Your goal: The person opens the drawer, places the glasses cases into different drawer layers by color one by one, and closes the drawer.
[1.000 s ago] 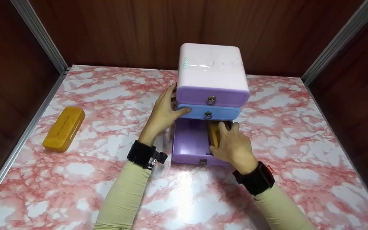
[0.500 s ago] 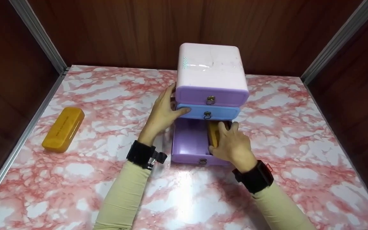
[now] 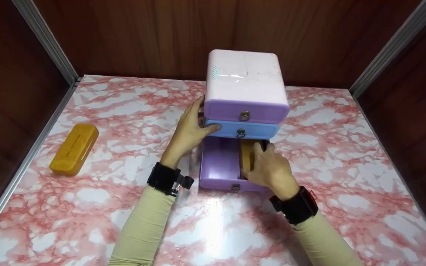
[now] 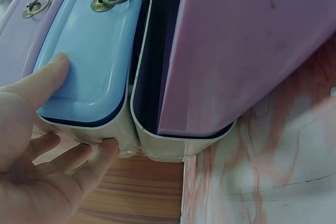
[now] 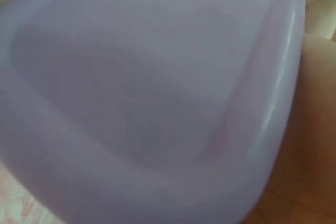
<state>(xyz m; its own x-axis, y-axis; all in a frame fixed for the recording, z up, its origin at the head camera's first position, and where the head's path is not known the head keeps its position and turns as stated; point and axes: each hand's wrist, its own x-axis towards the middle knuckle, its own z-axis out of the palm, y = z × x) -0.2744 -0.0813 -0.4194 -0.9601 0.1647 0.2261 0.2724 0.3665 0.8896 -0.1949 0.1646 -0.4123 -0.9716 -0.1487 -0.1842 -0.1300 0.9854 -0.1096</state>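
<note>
A small three-drawer cabinet (image 3: 246,75) stands on the table, its bottom purple drawer (image 3: 220,159) pulled out. My left hand (image 3: 189,129) grips the cabinet's left side, thumb on the front of the blue middle drawer (image 4: 92,51) and the other fingers along the side wall. Inside the bottom drawer, against its right side, lies a yellow glasses case (image 3: 247,153). My right hand (image 3: 270,168) reaches in over it and holds it, thumb at its near end; the hand covers much of the case. In the right wrist view the purple drawer front (image 5: 131,98) hides the fingers.
Another yellow glasses case (image 3: 74,149), with lettering on its lid, lies on the marbled table (image 3: 124,122) at the left. Dark wood panels (image 3: 142,37) enclose the back and sides. The top purple drawer (image 3: 231,111) is closed.
The case in the drawer has tipped a little under my right hand, showing a broader, darker face. My left hand keeps its place on the cabinet.
</note>
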